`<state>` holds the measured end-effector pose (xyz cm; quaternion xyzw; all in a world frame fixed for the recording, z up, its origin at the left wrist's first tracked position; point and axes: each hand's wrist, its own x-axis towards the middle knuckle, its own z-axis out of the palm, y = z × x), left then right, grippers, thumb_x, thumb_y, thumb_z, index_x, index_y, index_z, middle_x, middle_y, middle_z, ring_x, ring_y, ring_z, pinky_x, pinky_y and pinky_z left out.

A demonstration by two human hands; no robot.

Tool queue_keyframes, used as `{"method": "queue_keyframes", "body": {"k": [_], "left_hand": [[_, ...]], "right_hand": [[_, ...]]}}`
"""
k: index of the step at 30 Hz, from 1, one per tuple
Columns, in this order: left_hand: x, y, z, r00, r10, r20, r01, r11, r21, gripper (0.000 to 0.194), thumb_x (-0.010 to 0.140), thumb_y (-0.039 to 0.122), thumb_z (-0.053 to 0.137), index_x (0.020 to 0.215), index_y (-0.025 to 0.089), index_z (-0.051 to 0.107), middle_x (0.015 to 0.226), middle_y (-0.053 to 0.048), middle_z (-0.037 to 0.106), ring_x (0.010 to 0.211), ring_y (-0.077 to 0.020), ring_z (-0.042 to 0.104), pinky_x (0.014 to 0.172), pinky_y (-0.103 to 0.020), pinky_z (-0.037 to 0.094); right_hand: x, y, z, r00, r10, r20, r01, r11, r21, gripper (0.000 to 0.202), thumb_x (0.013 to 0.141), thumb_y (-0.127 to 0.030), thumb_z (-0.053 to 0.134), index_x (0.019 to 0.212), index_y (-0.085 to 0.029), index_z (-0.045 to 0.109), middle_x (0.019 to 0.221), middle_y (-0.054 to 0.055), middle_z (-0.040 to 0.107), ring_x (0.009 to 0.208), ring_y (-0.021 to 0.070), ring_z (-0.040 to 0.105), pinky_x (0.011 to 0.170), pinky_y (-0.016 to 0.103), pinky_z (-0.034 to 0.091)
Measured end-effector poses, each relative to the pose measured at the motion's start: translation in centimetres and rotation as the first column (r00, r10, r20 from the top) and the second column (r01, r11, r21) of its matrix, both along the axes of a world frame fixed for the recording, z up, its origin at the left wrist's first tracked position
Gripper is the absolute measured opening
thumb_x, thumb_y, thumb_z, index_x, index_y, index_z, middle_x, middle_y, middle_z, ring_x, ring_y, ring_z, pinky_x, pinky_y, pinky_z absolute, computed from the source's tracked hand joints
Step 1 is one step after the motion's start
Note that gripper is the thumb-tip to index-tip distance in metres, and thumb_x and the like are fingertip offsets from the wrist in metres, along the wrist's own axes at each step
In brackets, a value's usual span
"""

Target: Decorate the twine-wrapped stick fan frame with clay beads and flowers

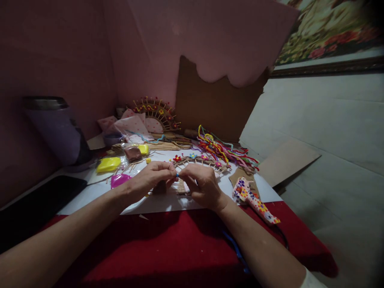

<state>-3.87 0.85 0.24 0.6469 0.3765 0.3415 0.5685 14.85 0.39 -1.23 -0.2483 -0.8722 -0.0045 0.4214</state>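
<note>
Between my two hands is a small blue piece [177,175], perhaps a bit of pipe cleaner; most of it is hidden by the fingertips. My left hand [151,176] pinches it from the left, thumb and forefinger together. From the right, my right hand [205,186] is closed on it too, its fingers curled. Just behind and below the hands lies a fan-shaped craft piece [222,165] of sticks with a brown arched rim and small coloured flowers, partly covered by my hands. A long blue pipe cleaner [235,246] lies on the red cloth by my right forearm.
A bundle of coloured pipe cleaners [220,148] lies behind my right hand. A flower-patterned glue gun [255,198] rests at right. Yellow clay [108,164], magenta clay [120,180] and a purple tumbler [57,132] are at left. Another stick fan [159,114] and cardboard [219,104] stand behind.
</note>
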Motion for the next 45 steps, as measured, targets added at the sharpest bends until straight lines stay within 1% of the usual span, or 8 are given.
{"method": "queue_keyframes", "body": {"k": [4,8,12,18,24,29,38,45], "left_hand": [[0.2,-0.3,0.4,0.995,0.051,-0.082,-0.049,0.998,0.030,0.020,0.074,0.033,0.058,0.064,0.016,0.054,0.053,0.003,0.051,0.051,-0.0092,0.042,0.050,-0.021,0.030],[0.3,-0.6,0.8,0.993,0.031,-0.110,-0.025,0.998,0.061,0.020,0.074,0.034,0.056,0.065,0.016,0.054,0.056,0.003,0.052,0.050,-0.0088,0.042,0.049,-0.021,0.030],[0.2,-0.7,0.7,0.986,0.032,-0.163,-0.025,0.999,0.043,0.023,0.075,0.035,0.053,0.062,0.017,0.051,0.050,0.005,0.049,0.043,-0.0071,0.037,0.044,-0.020,0.026],[0.2,-0.6,0.5,0.979,0.041,-0.200,-0.032,0.998,0.047,0.021,0.073,0.029,0.053,0.058,0.016,0.051,0.047,0.005,0.047,0.041,-0.0060,0.036,0.042,-0.019,0.024],[0.3,-0.6,0.6,0.985,0.027,-0.172,-0.024,1.000,0.018,0.021,0.074,0.032,0.054,0.060,0.016,0.051,0.047,0.006,0.047,0.039,-0.0054,0.035,0.040,-0.018,0.023],[0.1,-0.4,0.4,0.991,0.068,-0.118,-0.065,0.997,0.030,0.023,0.072,0.036,0.060,0.063,0.016,0.052,0.052,0.004,0.051,0.042,-0.0066,0.042,0.041,-0.019,0.028],[0.2,-0.7,1.2,0.998,0.026,-0.060,-0.025,1.000,0.018,0.026,0.071,0.040,0.062,0.069,0.016,0.053,0.052,0.006,0.049,0.043,-0.0064,0.043,0.040,-0.018,0.029],[0.3,-0.7,1.1,0.996,0.050,-0.075,-0.051,0.999,-0.004,0.026,0.070,0.040,0.063,0.069,0.016,0.053,0.051,0.006,0.051,0.041,-0.0068,0.044,0.040,-0.018,0.029]], "right_hand": [[0.0,-0.1,0.0,1.000,-0.004,0.006,0.005,1.000,-0.012,0.012,0.084,-0.013,0.048,0.081,-0.018,0.058,0.074,0.003,0.064,0.068,0.0143,0.057,0.066,0.026,0.043],[0.0,-0.1,0.1,1.000,0.000,-0.011,0.000,1.000,0.000,0.013,0.085,-0.013,0.048,0.081,-0.018,0.059,0.075,0.004,0.065,0.068,0.0139,0.057,0.067,0.026,0.042],[-0.1,-0.3,0.1,0.998,-0.016,0.054,0.015,1.000,0.020,0.014,0.085,-0.013,0.047,0.082,-0.018,0.060,0.072,0.003,0.063,0.066,0.0135,0.056,0.065,0.025,0.041],[-0.2,-0.3,0.0,0.993,-0.041,0.110,0.038,0.999,0.032,0.014,0.085,-0.013,0.047,0.083,-0.018,0.059,0.073,0.002,0.061,0.068,0.0135,0.056,0.065,0.025,0.040],[-0.1,-0.2,-0.2,0.994,-0.054,0.097,0.052,0.998,0.026,0.014,0.083,-0.010,0.048,0.083,-0.019,0.059,0.075,0.002,0.063,0.070,0.0142,0.057,0.067,0.026,0.041],[-0.1,-0.1,-0.3,0.995,-0.062,0.073,0.059,0.997,0.043,0.013,0.082,-0.012,0.047,0.081,-0.018,0.058,0.073,0.003,0.063,0.068,0.0147,0.057,0.066,0.026,0.041],[-0.3,-0.2,-0.1,0.994,-0.113,-0.005,0.113,0.993,-0.012,0.015,0.084,-0.015,0.046,0.076,-0.019,0.058,0.070,0.002,0.061,0.064,0.0135,0.054,0.063,0.025,0.040],[-0.3,-0.2,-0.1,0.997,-0.066,-0.030,0.065,0.998,-0.008,0.014,0.084,-0.014,0.046,0.078,-0.019,0.058,0.071,0.002,0.062,0.065,0.0137,0.055,0.063,0.025,0.041]]}}
